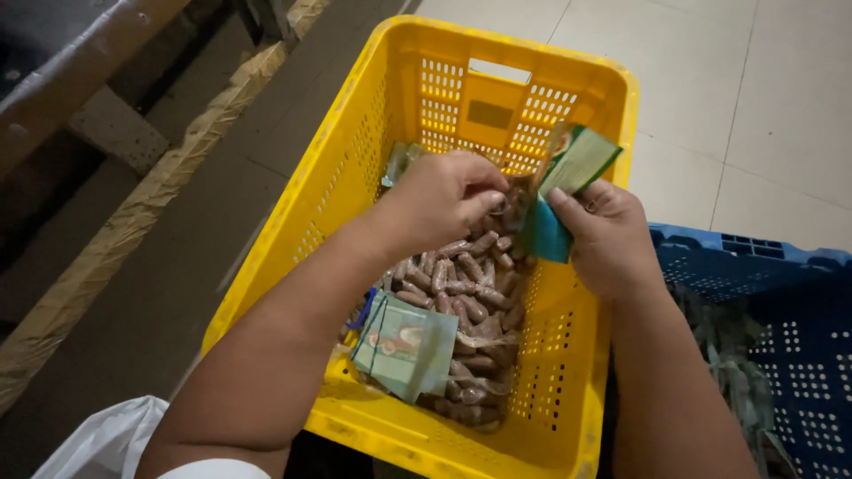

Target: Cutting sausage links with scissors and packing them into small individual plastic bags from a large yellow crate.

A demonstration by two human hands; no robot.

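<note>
A yellow perforated plastic crate [390,124] stands on the floor and holds several small brown sausage-like pieces [461,293] in clear wrap. My right hand [608,235] holds an open green and teal paper pouch [568,191] over the crate's right side. My left hand [444,195] is closed on brown pieces right at the pouch's mouth. A second green pouch [404,346] with a picture on it lies flat in the crate near its front. Another greenish packet [399,164] rests against the crate's back left inner wall.
A blue perforated crate [781,293] stands to the right, touching the yellow one, with dark greenish packets inside [737,364]. White plastic [106,439] lies at the lower left. A taped strip [133,213] runs along the grey floor at left; pale tiles [754,98] lie beyond.
</note>
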